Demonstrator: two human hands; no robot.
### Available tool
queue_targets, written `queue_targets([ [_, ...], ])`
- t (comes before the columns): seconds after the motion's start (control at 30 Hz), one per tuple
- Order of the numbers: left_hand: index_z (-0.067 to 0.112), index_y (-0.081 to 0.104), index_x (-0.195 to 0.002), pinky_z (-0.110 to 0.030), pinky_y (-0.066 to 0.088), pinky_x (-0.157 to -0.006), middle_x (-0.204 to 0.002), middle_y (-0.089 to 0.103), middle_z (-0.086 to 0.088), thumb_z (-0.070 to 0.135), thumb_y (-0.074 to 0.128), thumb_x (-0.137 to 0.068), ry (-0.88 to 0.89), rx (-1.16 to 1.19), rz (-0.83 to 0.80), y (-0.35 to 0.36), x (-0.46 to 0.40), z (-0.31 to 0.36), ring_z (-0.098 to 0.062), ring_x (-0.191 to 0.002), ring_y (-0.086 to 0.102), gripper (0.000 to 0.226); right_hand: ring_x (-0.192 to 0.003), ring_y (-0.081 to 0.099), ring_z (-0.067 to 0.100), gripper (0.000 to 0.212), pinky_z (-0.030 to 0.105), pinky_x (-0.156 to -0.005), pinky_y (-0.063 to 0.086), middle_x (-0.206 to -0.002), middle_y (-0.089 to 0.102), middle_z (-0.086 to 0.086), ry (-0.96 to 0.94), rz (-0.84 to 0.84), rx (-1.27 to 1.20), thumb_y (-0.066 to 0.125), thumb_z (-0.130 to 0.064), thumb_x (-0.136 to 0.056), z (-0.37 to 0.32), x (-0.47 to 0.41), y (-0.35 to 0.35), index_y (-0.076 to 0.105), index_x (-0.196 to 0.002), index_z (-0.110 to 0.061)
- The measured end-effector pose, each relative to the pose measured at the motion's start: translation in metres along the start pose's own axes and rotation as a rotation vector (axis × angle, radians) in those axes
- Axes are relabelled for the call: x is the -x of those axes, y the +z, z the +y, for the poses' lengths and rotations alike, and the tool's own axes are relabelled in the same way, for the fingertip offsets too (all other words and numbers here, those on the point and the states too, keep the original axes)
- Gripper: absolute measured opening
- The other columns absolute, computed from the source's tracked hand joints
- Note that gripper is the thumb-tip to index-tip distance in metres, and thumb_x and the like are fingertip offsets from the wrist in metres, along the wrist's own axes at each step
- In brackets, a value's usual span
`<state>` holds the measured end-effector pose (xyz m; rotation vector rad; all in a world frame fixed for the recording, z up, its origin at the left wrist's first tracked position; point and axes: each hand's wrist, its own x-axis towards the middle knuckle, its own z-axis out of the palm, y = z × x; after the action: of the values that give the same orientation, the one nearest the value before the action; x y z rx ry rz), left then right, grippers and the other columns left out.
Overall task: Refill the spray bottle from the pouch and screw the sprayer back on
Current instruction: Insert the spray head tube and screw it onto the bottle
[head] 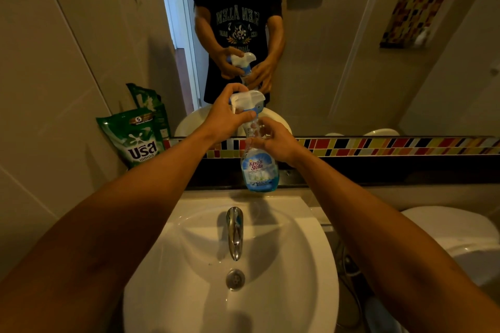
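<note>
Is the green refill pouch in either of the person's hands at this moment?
No, the green pouch leans against the wall, while the left hand and right hand hold the spray bottle.

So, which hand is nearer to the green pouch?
Left. The left hand grips the sprayer head, nearer the green pouch; the right hand holds the bottle neck, farther away.

The spray bottle (258,167) stood on the ledge (378,173) behind the sink (311,265), directly beyond the faucet (234,232). The pouch (138,138) leaned in the left corner against the wall; the toilet (454,240) sat right of the sink.
</note>
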<state>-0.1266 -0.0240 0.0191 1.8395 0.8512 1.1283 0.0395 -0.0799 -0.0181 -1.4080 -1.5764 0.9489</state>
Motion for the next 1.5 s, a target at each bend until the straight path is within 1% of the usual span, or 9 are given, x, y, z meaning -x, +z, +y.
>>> queue_targets([
  [0.2,0.018,0.047,-0.131,-0.035,0.059,-0.087,-0.126,0.054,-0.009,0.004,0.072,-0.084,-0.051,0.011,-0.073,-0.003,-0.005,-0.006,-0.026,-0.113,0.06,0.056,-0.108,0.069,0.027,0.042,0.04,-0.09,0.062,-0.118,0.068,0.009,0.026,-0.016,0.001,0.076,-0.018,-0.092,0.003,0.0,-0.003,0.058,-0.13,-0.019],
  [0.4,0.012,0.045,-0.128,-0.027,0.058,-0.079,-0.126,0.055,-0.014,0.012,0.08,-0.081,-0.01,0.063,-0.013,0.004,-0.004,-0.007,-0.025,-0.11,0.062,0.058,-0.11,0.069,0.029,0.046,0.05,-0.095,0.06,-0.12,0.07,0.012,-0.001,-0.028,0.0,0.077,-0.018,-0.091,0.0,0.0,0.0,0.059,-0.133,-0.022],
  [0.53,0.012,0.048,-0.129,-0.017,0.055,-0.074,-0.124,0.055,-0.008,0.008,0.078,-0.083,-0.022,0.024,-0.021,-0.001,-0.006,-0.001,-0.013,-0.103,0.06,0.055,-0.11,0.069,0.034,0.038,0.052,-0.095,0.059,-0.12,0.07,0.018,0.034,-0.034,-0.071,0.078,-0.014,-0.089,-0.001,0.0,-0.005,0.064,-0.124,-0.018],
  [0.83,0.016,0.049,-0.131,-0.028,0.059,-0.083,-0.127,0.056,-0.01,0.005,0.077,-0.081,-0.071,0.042,-0.037,-0.002,-0.012,0.004,-0.024,-0.111,0.062,0.058,-0.106,0.072,0.028,0.04,0.042,-0.089,0.062,-0.115,0.072,0.01,0.084,-0.055,-0.122,0.076,-0.01,-0.09,-0.008,-0.001,-0.01,0.061,-0.128,-0.013],
  [1.0,0.013,0.05,-0.13,-0.014,0.055,-0.073,-0.127,0.055,-0.009,0.009,0.081,-0.079,-0.027,0.021,-0.017,-0.003,-0.01,0.006,-0.014,-0.103,0.06,0.06,-0.108,0.072,0.03,0.045,0.048,-0.092,0.061,-0.119,0.072,0.013,0.082,-0.054,-0.119,0.077,-0.011,-0.089,-0.01,-0.002,-0.01,0.061,-0.131,-0.01],
  [1.2,0.02,0.049,-0.133,-0.026,0.059,-0.08,-0.132,0.054,-0.01,0.003,0.074,-0.084,-0.075,0.049,-0.098,-0.008,-0.009,0.003,-0.023,-0.114,0.062,0.058,-0.104,0.073,0.027,0.041,0.035,-0.083,0.063,-0.116,0.072,0.013,0.083,-0.075,-0.124,0.075,-0.008,-0.091,-0.012,0.001,-0.012,0.061,-0.129,-0.009],
  [1.3,0.02,0.049,-0.132,-0.028,0.059,-0.082,-0.13,0.055,-0.008,0.006,0.075,-0.084,-0.087,0.057,-0.077,-0.008,-0.009,0.002,-0.022,-0.113,0.061,0.056,-0.107,0.072,0.03,0.041,0.041,-0.089,0.062,-0.118,0.071,0.016,0.085,-0.075,-0.121,0.075,-0.008,-0.09,-0.012,0.002,-0.011,0.061,-0.128,-0.009],
  [1.4,0.017,0.052,-0.129,-0.021,0.058,-0.078,-0.125,0.057,-0.006,0.016,0.082,-0.079,-0.074,0.026,-0.007,-0.005,-0.008,0.003,-0.016,-0.106,0.061,0.058,-0.107,0.072,0.032,0.041,0.045,-0.091,0.062,-0.118,0.071,0.017,0.091,-0.081,-0.1,0.075,-0.008,-0.091,-0.012,0.0,-0.009,0.061,-0.13,-0.008],
  [1.5,0.008,0.052,-0.127,-0.014,0.055,-0.071,-0.117,0.058,-0.005,0.007,0.083,-0.077,-0.03,0.048,0.039,-0.002,-0.006,0.004,-0.01,-0.096,0.062,0.059,-0.107,0.072,0.034,0.044,0.046,-0.091,0.062,-0.119,0.071,0.02,0.083,-0.078,-0.106,0.075,-0.006,-0.091,-0.014,-0.001,-0.007,0.06,-0.133,-0.007],
])
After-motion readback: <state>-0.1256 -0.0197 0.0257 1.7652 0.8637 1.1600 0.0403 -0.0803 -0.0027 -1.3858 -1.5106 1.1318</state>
